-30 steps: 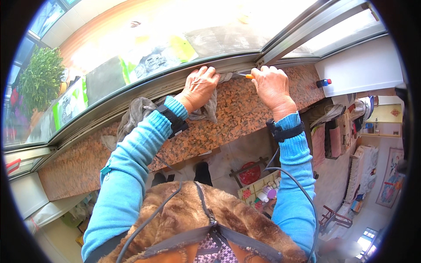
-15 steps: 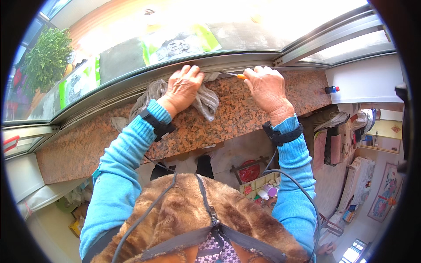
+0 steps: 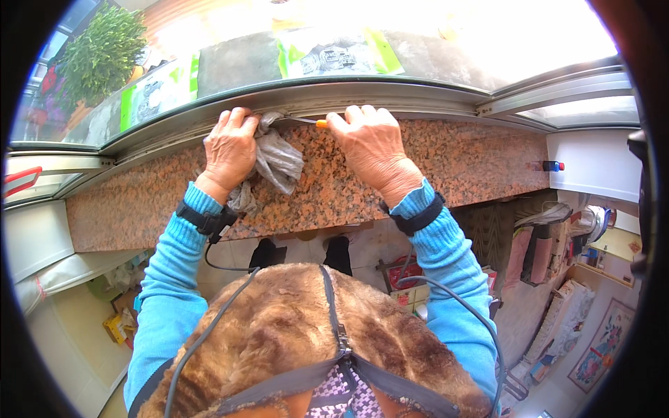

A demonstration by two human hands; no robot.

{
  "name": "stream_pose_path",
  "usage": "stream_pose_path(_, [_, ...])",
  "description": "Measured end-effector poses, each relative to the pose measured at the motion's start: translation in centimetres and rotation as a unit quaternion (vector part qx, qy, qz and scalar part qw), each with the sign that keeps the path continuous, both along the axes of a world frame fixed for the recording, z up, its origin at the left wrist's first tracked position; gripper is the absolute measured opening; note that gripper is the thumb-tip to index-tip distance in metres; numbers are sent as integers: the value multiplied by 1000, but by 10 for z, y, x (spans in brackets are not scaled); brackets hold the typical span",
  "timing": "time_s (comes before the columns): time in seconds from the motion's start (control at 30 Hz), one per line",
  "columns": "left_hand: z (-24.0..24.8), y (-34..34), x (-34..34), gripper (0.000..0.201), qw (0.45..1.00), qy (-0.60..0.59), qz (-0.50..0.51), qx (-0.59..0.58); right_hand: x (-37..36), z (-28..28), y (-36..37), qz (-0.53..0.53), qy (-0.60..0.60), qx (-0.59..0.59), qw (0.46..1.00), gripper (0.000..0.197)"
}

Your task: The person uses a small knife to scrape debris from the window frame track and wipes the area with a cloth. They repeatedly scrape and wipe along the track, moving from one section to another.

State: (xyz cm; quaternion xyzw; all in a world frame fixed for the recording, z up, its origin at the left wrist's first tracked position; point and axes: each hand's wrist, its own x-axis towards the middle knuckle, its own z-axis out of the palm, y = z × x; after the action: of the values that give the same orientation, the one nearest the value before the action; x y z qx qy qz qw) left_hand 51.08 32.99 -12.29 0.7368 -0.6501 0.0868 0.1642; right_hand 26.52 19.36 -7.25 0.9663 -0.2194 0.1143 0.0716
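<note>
Granite sill [image 3: 446,167]; hands [image 3: 300,143] at window track [image 3: 418,104].

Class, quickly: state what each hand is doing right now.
Left hand: closed on a grey rag.
Right hand: closed on an orange-handled tool.

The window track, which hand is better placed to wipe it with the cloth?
Probably left: the left hand already grips the grey cloth at the window track, while the right hand holds an orange-handled tool.
</note>
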Motion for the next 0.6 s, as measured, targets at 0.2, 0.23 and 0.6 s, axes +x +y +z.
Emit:
stream_pose_path(0.2, [-5, -35, -44, 20, 998, 35, -40, -30, -30, 9, -24, -6, 50, -16, 999, 17])
stream_pose_path(0.23, [-7, -43, -54, 19, 998, 32, -46, -31, -40, 10, -29, -11, 47, -15, 999, 16])
stream_pose_path(0.6, [-31, -189, -250, 23, 994, 45, -93, -28, -198, 23, -105, -174, 145, -111, 968, 17])
